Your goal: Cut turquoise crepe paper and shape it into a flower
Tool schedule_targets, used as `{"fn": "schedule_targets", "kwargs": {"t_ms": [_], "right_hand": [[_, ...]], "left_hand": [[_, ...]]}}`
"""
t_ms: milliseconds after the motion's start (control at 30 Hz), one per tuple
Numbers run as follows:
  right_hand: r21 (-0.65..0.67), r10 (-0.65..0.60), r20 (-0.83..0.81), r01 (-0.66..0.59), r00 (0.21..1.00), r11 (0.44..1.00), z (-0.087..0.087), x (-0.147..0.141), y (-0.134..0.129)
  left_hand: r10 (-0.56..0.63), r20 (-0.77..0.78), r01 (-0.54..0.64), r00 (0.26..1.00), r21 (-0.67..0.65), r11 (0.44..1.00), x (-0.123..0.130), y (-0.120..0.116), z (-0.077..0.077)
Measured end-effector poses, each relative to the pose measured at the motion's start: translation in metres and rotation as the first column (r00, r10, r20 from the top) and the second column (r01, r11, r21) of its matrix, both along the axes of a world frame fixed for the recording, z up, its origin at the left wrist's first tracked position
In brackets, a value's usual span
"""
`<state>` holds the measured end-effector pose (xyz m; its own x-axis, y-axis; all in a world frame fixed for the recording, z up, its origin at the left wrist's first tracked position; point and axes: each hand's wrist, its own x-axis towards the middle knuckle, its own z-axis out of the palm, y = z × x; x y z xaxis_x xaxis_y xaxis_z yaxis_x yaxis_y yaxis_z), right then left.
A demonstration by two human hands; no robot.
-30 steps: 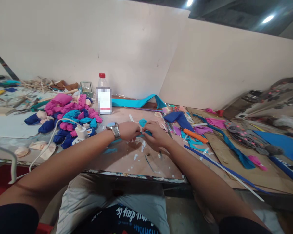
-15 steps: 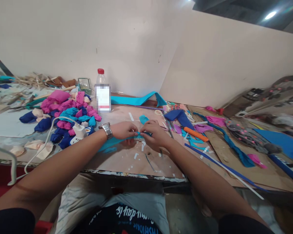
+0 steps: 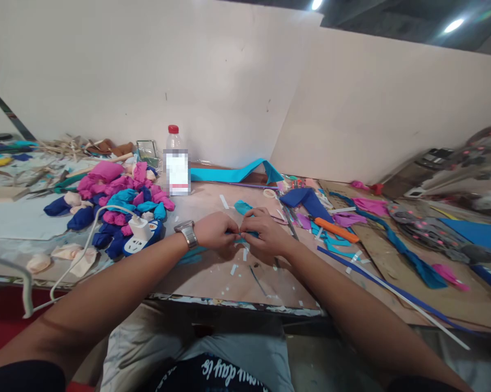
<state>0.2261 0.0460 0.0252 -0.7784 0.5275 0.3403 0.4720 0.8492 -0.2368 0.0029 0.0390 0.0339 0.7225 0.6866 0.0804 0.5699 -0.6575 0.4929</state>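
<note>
Both hands, left hand [image 3: 215, 231] and right hand [image 3: 263, 233], pinched together on turquoise strip [image 3: 242, 207], steadying it; bottle [image 3: 177, 163] at eleven o'clock.

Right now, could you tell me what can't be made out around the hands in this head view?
- Turquoise strip: mostly hidden between the left hand and right hand; its shape there can't be told.
- Bottle: label blurred out.
- White cable: runs off below the table edge.
- Right-side clutter: blurred, unidentifiable.
</note>
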Motion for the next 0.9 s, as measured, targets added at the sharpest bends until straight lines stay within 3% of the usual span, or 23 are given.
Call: {"fn": "schedule_targets", "kwargs": {"t_ms": [267, 600, 767, 900], "right_hand": [[0.012, -0.014, -0.008, 0.015, 1.000, 1.000, 0.0021, 0.0042, 0.0042], [0.010, 0.023, -0.010, -0.023, 1.000, 1.000, 0.0036, 0.0035, 0.0029], [0.001, -0.009, -0.004, 0.009, 1.000, 1.000, 0.0067, 0.0054, 0.0019], [-0.008, -0.018, 0.025, 0.018, 1.000, 1.000, 0.0068, 0.0063, 0.0025]], "left_hand": [[0.110, 0.164, -0.054, 0.980, -0.314, 0.948, -0.0011, 0.0018, -0.0074], [0.124, 0.131, -0.076, 0.984, -0.324, 0.943, -0.0023, 0.0017, -0.0065], [0.121, 0.150, -0.034, 0.981, -0.481, 0.876, -0.0030, 0.0013, -0.0051], [0.137, 0.162, -0.034, 0.977, -0.521, 0.853, -0.0031, 0.0022, -0.0057]]}}
